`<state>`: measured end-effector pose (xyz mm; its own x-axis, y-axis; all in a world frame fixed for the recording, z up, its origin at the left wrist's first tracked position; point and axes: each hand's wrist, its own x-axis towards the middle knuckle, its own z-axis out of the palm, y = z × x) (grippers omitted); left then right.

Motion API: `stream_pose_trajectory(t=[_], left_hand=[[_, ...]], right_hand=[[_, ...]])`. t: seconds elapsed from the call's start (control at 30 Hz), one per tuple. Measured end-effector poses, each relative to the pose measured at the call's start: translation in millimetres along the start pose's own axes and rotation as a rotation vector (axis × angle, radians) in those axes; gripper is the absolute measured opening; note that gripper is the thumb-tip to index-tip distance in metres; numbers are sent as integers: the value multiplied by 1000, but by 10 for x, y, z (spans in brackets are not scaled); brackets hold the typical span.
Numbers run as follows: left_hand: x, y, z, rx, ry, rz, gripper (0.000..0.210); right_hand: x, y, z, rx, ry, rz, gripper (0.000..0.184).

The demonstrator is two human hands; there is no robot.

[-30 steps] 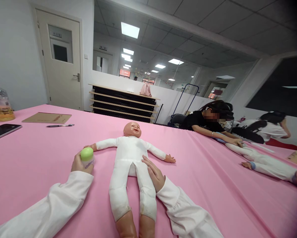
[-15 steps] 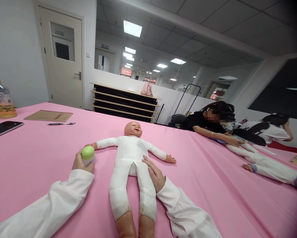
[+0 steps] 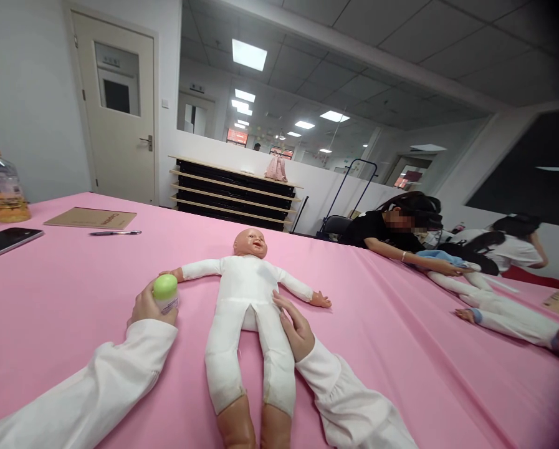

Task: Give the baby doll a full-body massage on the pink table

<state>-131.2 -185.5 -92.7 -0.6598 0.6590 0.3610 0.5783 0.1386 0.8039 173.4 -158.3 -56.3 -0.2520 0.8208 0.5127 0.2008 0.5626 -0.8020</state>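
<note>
A baby doll (image 3: 242, 280) with a white cloth body lies on its back on the pink-covered table (image 3: 367, 380), head away from me and arms spread. My left hand (image 3: 147, 307) is wrapped round a small white bottle with a light green cap (image 3: 166, 288), close to the doll's hand on the left. The bottle's lower part is hidden by my fingers. My right hand (image 3: 296, 327) rests with fingers stretched out along the doll's hip and upper thigh on the right, holding nothing.
At the left are a phone (image 3: 9, 243), a drink bottle (image 3: 3, 187), a brown notebook (image 3: 91, 218) and a pen (image 3: 115, 233). Across the table a person in black (image 3: 377, 234) handles blue cloth (image 3: 440, 257) by another doll (image 3: 517, 315). Another person (image 3: 517, 243) sits behind.
My right hand has slid slightly right along the doll's hip. My left hand keeps its hold on the bottle. The co-worker's hands and the blue cloth have shifted by the other doll's legs.
</note>
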Motion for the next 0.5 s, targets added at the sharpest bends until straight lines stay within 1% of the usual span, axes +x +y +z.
stream_pose_trajectory(t=[0.07, 0.1, 0.13, 0.17, 0.2, 0.27, 0.3, 0.33, 0.37, 0.4, 0.47, 0.5], left_hand=[[-23, 44, -27, 63, -28, -51, 74], [-37, 65, -32, 74, -40, -57, 77], [-51, 84, -33, 66, -50, -46, 80], [-65, 103, -34, 59, -61, -35, 81], [-80, 123, -38, 65, -75, -24, 82], [-117, 167, -64, 96, -74, 41, 84], [-143, 194, -89, 106, -45, 111, 84], [-176, 223, -122, 105, -1, 217, 81], [-219, 255, -161, 86, 49, 365, 72], [-270, 289, -204, 50, 96, 545, 59], [-394, 361, -297, -22, 152, 906, 31], [-460, 396, -343, -50, 163, 1059, 25]], right_hand=[[-15, -131, 27, 210, 85, -7, 30], [-33, -216, 51, 340, 98, 4, 29], [-59, -312, 83, 474, 72, 35, 30], [-93, -412, 121, 603, 1, 89, 31], [-132, -512, 163, 718, -122, 170, 35], [-212, -691, 251, 885, -435, 383, 51], [-246, -761, 291, 932, -570, 484, 59], [-272, -813, 325, 958, -668, 568, 66], [-289, -846, 351, 971, -723, 630, 71], [-298, -862, 371, 979, -742, 675, 74], [-301, -852, 392, 1006, -723, 736, 76], [-298, -834, 397, 1034, -704, 766, 77]])
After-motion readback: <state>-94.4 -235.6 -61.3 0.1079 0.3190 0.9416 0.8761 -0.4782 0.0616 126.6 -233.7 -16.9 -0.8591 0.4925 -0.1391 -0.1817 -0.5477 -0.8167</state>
